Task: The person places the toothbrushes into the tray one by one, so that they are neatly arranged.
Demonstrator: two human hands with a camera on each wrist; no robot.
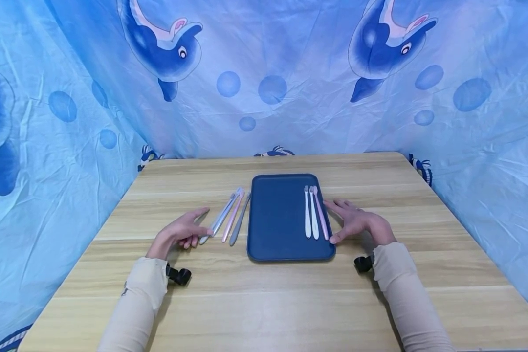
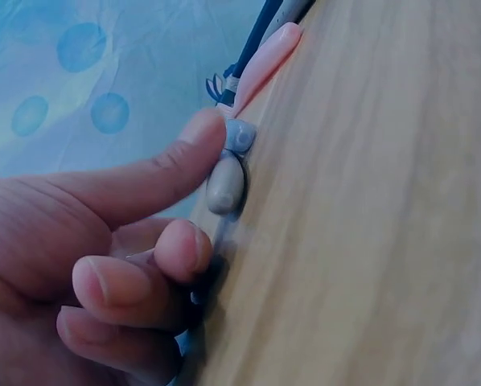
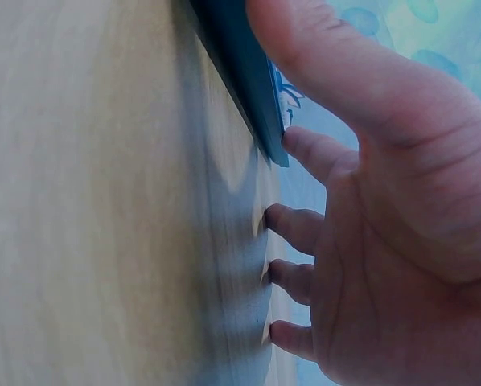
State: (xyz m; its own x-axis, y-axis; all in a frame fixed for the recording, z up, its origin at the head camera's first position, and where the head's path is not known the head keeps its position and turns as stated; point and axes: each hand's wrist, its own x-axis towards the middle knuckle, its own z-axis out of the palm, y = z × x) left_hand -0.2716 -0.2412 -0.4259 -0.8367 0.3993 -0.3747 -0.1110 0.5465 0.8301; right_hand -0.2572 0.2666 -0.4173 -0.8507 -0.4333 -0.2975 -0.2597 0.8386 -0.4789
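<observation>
My left hand (image 1: 182, 230) hovers by a loose group of toothbrushes left of the tray, thumb and index finger apart and the other fingers bent. Its thumb (image 2: 200, 141) overlaps the nearest handles, a grey handle (image 2: 226, 185) and a blue handle (image 2: 240, 135); contact is unclear. Beyond them lie a pink toothbrush (image 1: 233, 217) and a dark grey toothbrush (image 1: 239, 222). At the right, my right hand (image 1: 356, 222) spreads its fingers beside the dark blue tray (image 1: 275, 220), thumb and index finger at its rim. Two white toothbrushes (image 1: 314, 215) and a pink toothbrush (image 1: 321, 215) lie on the tray's right side.
The wooden table (image 1: 264, 303) extends around the tray. A blue dolphin-print curtain (image 1: 268, 44) hangs behind and along both sides. Each wrist wears a small black camera (image 1: 180, 276).
</observation>
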